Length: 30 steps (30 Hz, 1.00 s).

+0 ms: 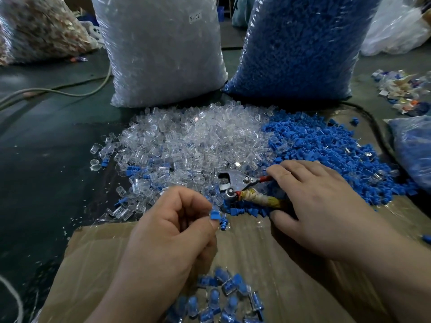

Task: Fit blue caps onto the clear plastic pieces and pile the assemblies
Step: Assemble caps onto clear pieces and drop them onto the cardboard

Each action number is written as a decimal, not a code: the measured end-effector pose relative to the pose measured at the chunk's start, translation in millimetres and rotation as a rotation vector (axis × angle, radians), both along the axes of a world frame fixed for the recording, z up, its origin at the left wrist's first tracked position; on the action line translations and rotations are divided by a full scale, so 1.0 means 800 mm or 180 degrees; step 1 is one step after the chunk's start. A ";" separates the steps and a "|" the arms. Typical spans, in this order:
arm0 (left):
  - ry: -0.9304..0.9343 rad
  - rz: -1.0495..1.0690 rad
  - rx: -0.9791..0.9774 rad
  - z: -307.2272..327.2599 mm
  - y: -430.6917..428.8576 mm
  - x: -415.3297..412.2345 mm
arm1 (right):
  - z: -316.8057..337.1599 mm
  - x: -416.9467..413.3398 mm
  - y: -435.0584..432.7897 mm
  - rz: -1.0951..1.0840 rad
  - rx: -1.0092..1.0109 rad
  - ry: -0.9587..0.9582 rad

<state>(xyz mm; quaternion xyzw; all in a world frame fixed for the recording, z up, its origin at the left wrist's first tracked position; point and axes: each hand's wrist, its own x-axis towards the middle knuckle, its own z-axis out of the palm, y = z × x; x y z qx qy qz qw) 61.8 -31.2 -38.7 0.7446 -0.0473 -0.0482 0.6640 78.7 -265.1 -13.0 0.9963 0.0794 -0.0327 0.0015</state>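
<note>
Currently itemised: your left hand [172,231], fingers curled, pinches one small blue plastic cap [214,215] between thumb and forefinger above the brown cardboard sheet [268,252]. Your right hand [321,206] lies flat with fingers spread and gripping nothing, covering the handles of the metal pliers [235,180]. Ahead lie a heap of clear plastic pieces [198,136] and, to its right, a heap of loose blue caps [326,145]. The finished blue-and-clear assemblies [224,297] are piled nearest you on the cardboard.

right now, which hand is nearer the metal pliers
Right. The right hand lies over the handles of the pliers; the left hand sits nearer the camera, left of them, pinching a blue cap.
</note>
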 end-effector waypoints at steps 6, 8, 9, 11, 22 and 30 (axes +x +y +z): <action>0.0204 0.0043 -0.0102 0.000 -0.001 0.001 | 0.007 0.010 0.000 0.0135 0.0023 -0.0024; 0.0246 0.0064 -0.0149 0.000 -0.001 0.003 | 0.006 0.012 0.002 0.0147 0.0046 -0.0151; 0.0239 0.0075 -0.0163 0.000 0.000 0.003 | 0.007 0.013 0.003 0.0132 0.0052 -0.0222; 0.0183 0.0153 -0.0175 -0.001 0.001 0.005 | 0.010 0.012 0.001 0.0068 0.0155 -0.0369; -0.0102 0.0542 -0.0281 -0.006 0.006 0.006 | 0.022 -0.022 0.022 0.0504 0.0997 -0.0667; -0.0361 0.0557 -0.0263 -0.005 0.001 0.007 | 0.018 -0.023 0.020 0.0575 0.0646 -0.0544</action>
